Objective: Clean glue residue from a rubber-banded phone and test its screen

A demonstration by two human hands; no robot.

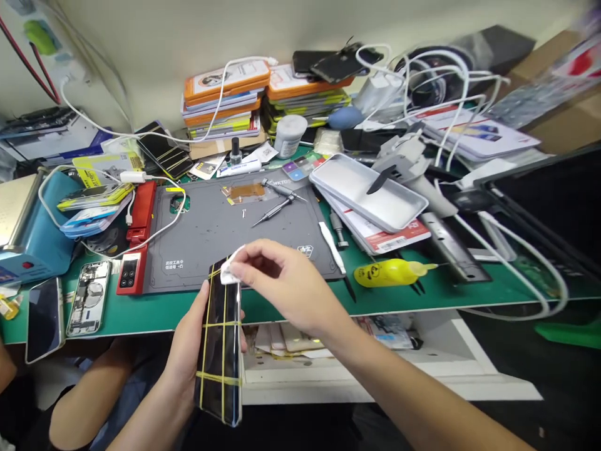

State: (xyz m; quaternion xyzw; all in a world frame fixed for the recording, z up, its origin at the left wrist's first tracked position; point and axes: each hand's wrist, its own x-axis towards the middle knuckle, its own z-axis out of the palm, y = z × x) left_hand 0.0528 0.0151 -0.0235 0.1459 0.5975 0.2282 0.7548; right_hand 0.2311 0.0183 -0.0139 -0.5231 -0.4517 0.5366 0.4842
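My left hand [188, 341] grips a black phone [219, 351] from underneath, holding it upright in front of the bench edge. Yellow rubber bands cross the phone lengthwise and across. My right hand [277, 282] pinches a small white wipe [230, 269] and presses it against the phone's top end. Both hands are closed on what they hold.
A grey work mat [211, 232] with screwdrivers [275, 210] lies on the green bench. A yellow squeeze bottle [392, 272], white tray [370, 191], red tool [136, 241], opened phones [89, 297] at left, stacked boxes [225, 100] and tangled white cables [469, 88] surround it.
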